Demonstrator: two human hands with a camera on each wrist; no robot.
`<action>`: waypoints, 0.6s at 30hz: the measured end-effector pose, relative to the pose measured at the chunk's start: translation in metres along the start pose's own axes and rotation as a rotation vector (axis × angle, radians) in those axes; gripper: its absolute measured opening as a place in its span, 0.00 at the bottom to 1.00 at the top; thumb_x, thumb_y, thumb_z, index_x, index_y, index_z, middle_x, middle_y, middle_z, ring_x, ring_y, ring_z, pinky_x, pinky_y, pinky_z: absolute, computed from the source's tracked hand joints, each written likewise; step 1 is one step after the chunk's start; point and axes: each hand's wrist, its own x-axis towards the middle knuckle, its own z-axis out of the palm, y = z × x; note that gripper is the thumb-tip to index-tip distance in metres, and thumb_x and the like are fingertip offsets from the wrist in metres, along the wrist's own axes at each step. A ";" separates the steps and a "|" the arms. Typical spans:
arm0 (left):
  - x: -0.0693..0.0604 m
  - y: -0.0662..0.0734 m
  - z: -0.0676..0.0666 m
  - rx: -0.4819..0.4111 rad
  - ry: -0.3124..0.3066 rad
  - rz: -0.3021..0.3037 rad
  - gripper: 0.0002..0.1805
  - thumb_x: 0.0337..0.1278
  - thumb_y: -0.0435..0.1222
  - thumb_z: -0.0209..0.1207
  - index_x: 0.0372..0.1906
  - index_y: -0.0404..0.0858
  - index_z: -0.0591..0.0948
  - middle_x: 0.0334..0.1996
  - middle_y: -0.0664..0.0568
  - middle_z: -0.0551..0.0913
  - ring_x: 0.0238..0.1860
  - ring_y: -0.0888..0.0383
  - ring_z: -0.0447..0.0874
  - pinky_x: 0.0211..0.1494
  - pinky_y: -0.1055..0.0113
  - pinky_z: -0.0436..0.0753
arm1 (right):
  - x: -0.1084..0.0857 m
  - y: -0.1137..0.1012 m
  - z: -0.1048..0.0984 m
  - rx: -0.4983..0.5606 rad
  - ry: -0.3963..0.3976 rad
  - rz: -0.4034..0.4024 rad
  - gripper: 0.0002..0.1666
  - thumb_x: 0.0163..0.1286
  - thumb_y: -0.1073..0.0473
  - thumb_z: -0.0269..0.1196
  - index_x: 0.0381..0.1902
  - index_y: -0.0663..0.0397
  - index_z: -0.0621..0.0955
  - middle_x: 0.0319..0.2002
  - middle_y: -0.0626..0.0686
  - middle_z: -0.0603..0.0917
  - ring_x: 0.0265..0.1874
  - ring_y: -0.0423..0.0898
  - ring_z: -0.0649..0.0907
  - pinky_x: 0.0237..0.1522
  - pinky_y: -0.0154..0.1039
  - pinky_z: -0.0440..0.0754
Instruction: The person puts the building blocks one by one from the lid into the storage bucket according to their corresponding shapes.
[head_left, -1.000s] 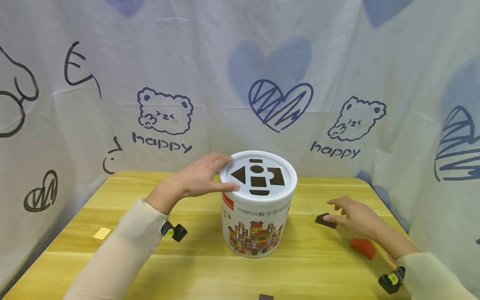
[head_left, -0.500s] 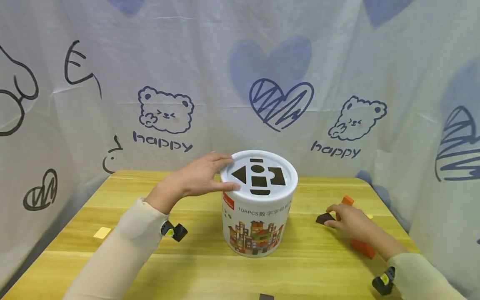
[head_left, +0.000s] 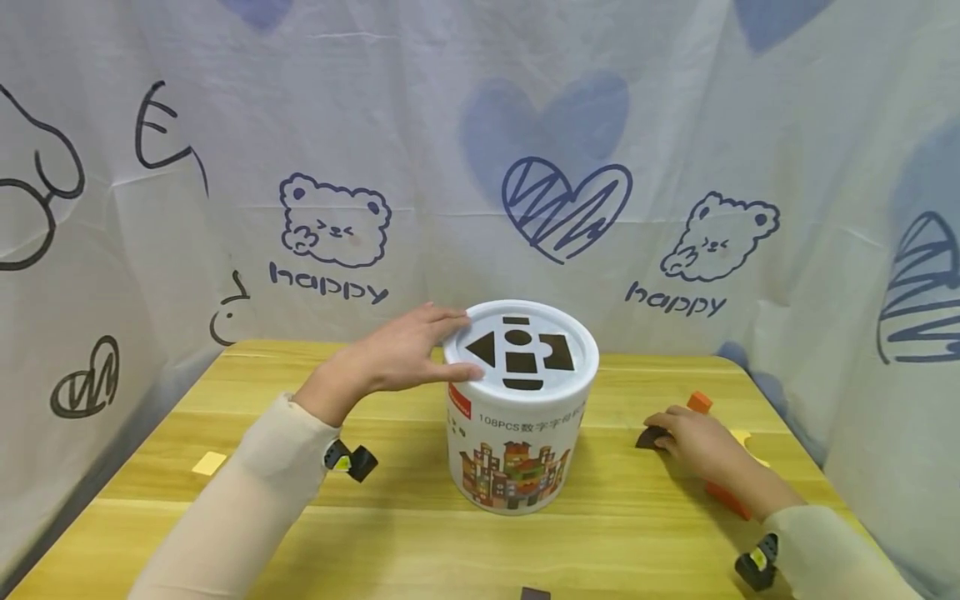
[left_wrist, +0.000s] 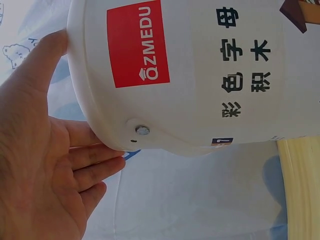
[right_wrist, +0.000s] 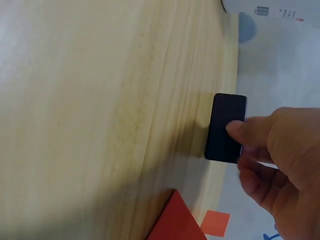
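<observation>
A white bucket (head_left: 517, 417) with printed toy blocks on its side stands mid-table. Its white lid (head_left: 562, 385) has cut-outs of several shapes, among them a triangle, a circle and a square. My left hand (head_left: 397, 350) rests on the left rim of the lid, thumb at the near side and fingers extended past the far side. To the right of the bucket, my right hand (head_left: 697, 446) pinches a dark toy block (head_left: 649, 437) between thumb and fingers. In the right wrist view this toy block (right_wrist: 222, 110) shows a flat rectangular face, tipped up at the table.
Beneath my right forearm lies a red block (head_left: 727, 500), partly covered. An orange block (head_left: 700, 402) and a partly hidden yellow block (head_left: 746, 439) sit behind that hand. A pale yellow block (head_left: 209, 463) lies at left, a dark block (head_left: 536, 594) at the front edge.
My right hand has come down onto the dark toy block, taken it between thumb and fingers and tipped it up. The left hand has stayed on the lid.
</observation>
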 end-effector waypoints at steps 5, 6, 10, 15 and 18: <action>-0.001 0.001 -0.001 -0.005 -0.003 -0.007 0.54 0.50 0.73 0.52 0.74 0.41 0.64 0.74 0.48 0.61 0.74 0.44 0.51 0.73 0.43 0.53 | 0.002 -0.004 0.002 0.008 0.026 0.010 0.15 0.58 0.65 0.71 0.45 0.59 0.85 0.34 0.51 0.82 0.34 0.52 0.83 0.37 0.52 0.83; -0.001 0.001 -0.001 -0.008 -0.004 -0.008 0.54 0.50 0.74 0.52 0.74 0.41 0.64 0.74 0.48 0.60 0.74 0.44 0.51 0.73 0.43 0.53 | 0.002 -0.004 0.002 0.017 0.019 0.020 0.16 0.59 0.63 0.72 0.46 0.59 0.85 0.35 0.52 0.82 0.34 0.53 0.83 0.38 0.53 0.83; -0.001 0.001 -0.001 -0.014 -0.005 -0.006 0.54 0.50 0.74 0.52 0.74 0.41 0.63 0.74 0.48 0.60 0.74 0.46 0.54 0.73 0.44 0.56 | 0.003 -0.006 0.004 0.046 0.004 0.054 0.20 0.60 0.56 0.72 0.48 0.59 0.84 0.38 0.53 0.82 0.36 0.53 0.83 0.40 0.54 0.83; -0.001 0.000 0.000 -0.021 -0.006 -0.005 0.54 0.50 0.74 0.52 0.74 0.42 0.63 0.74 0.48 0.61 0.73 0.48 0.56 0.73 0.45 0.58 | 0.003 -0.009 0.007 0.045 0.008 0.082 0.24 0.60 0.50 0.72 0.50 0.59 0.83 0.44 0.57 0.83 0.42 0.57 0.81 0.45 0.56 0.81; -0.001 0.000 0.000 -0.024 -0.005 -0.002 0.54 0.50 0.74 0.52 0.74 0.41 0.63 0.73 0.48 0.61 0.72 0.48 0.57 0.73 0.45 0.59 | 0.002 -0.011 0.010 0.030 0.019 0.102 0.26 0.61 0.49 0.71 0.51 0.59 0.83 0.47 0.59 0.84 0.43 0.60 0.79 0.46 0.58 0.79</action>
